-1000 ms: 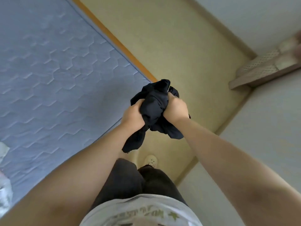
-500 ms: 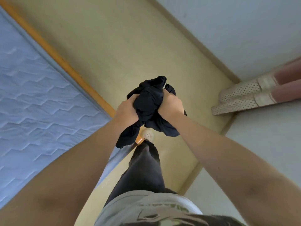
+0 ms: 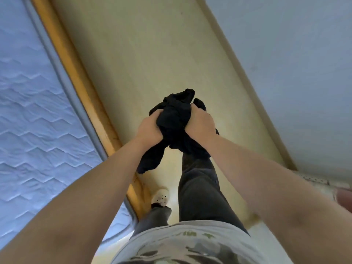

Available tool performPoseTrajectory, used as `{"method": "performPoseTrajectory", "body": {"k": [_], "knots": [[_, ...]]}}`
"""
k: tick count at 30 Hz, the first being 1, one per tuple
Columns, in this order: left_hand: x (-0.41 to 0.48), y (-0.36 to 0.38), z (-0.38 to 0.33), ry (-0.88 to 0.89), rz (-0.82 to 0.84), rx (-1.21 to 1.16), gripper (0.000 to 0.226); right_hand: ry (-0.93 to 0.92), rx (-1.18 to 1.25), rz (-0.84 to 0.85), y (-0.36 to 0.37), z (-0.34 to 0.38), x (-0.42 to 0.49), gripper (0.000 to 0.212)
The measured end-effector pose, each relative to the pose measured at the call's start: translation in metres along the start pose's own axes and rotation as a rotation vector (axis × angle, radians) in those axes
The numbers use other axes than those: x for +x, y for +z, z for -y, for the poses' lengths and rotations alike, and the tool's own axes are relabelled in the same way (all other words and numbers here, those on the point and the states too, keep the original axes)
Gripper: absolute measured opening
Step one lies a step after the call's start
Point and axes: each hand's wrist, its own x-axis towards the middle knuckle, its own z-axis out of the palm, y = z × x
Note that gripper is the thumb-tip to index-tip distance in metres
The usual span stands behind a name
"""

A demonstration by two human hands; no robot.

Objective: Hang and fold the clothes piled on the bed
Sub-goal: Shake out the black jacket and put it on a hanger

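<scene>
Both hands are clamping one bunched black fabric garment (image 3: 176, 122) at chest height over the pale yellow floor (image 3: 152, 54), off the bed; left hand (image 3: 149, 129) is gripping its left side, right hand (image 3: 200, 123) its right, a loose end is hanging below. Progress: garment is neither folded nor hung yet, judged early-to-mid stage; no pile or hanger in view, so remaining qty can't be told. Surroundings: blue quilted mattress (image 3: 38, 121) w/ orange wooden bed frame (image 3: 76, 73) to the left; grey wall (image 3: 295, 63) to the right; narrow floor strip btwn them is limiting room to spread the cloth.
</scene>
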Motion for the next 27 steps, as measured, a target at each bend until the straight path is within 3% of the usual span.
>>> {"method": "performPoseTrajectory", "body": {"k": [6, 12, 21, 27], "knots": [[0.138, -0.057, -0.031, -0.173, -0.153, -0.001, 0.049, -0.170, -0.023, 0.072, -0.043, 0.021, 0.179, 0.017], [0.225, -0.133, -0.056, -0.304, -0.259, -0.150, 0.048, -0.377, -0.057, 0.118, -0.088, 0.075, 0.311, 0.013], [0.315, -0.285, -0.011, -0.406, -0.416, 0.025, 0.048, -0.575, -0.127, 0.197, -0.089, 0.232, 0.460, 0.020], [0.384, -0.420, 0.034, -0.450, -0.452, -0.028, 0.055, -0.638, -0.184, 0.204, -0.089, 0.367, 0.567, 0.029]]}}
